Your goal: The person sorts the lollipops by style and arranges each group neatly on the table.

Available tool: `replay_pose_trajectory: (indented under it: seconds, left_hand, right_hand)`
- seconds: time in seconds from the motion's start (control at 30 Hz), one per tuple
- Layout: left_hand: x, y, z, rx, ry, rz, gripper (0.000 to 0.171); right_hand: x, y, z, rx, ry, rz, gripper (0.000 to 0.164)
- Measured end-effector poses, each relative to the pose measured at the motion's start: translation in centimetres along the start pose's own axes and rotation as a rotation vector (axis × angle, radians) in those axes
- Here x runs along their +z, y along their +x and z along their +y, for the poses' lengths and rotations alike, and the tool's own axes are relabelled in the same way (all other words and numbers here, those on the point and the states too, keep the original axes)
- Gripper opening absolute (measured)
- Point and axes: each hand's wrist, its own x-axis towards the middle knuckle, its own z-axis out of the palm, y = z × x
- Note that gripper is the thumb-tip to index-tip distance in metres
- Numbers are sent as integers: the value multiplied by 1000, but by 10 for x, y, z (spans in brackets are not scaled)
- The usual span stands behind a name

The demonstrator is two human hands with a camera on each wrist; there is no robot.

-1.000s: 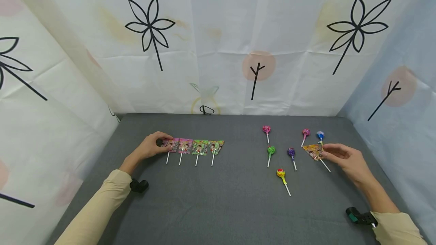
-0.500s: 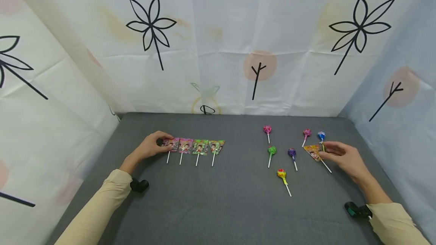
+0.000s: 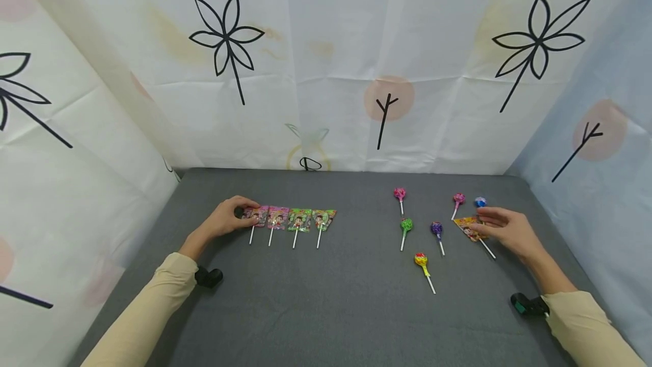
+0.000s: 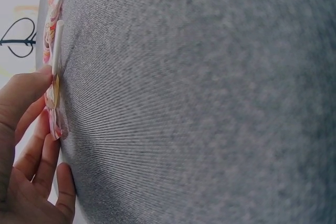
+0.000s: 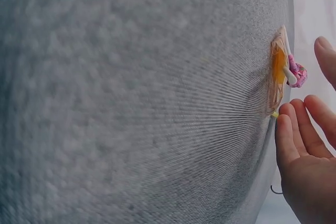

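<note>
In the head view, my left hand (image 3: 225, 220) pinches the leftmost pink flat-wrapped lollipop (image 3: 260, 217) between thumb and fingers. It lies at the end of a row with another pink flat lollipop (image 3: 277, 218) and two green ones, the nearer being a green flat lollipop (image 3: 299, 221). Over at the right, my right hand (image 3: 511, 234) hovers by an orange flat lollipop (image 3: 466, 225), partly covering it. Thumb and fingers stand apart in the right wrist view, with nothing between them, beside the orange lollipop. A blue ball lollipop (image 3: 480, 202) is partly hidden behind the right fingers.
Several ball lollipops lie loose on the grey table (image 3: 326, 310): a pink one (image 3: 399, 193), a second pink one (image 3: 459, 199), a green one (image 3: 406, 224), a purple one (image 3: 436, 228) and a yellow one (image 3: 421, 260). Printed white cloth walls (image 3: 336, 55) border the table.
My right hand has shifted left and slightly away from me, over the orange lollipop, covering more of the blue one. The left hand keeps its place.
</note>
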Motion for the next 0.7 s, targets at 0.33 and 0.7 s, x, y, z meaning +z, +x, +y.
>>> replay_pose_trajectory:
  seconds: [0.33,0.7]
  left_hand:
    - [0,1,0,6,9,-2,38]
    - [-1,1,1,8,22,-3,39]
  right_hand:
    - [1,4,-5,4,-53,-37,65]
    - [1,5,-1,-29,-83,-35,63]
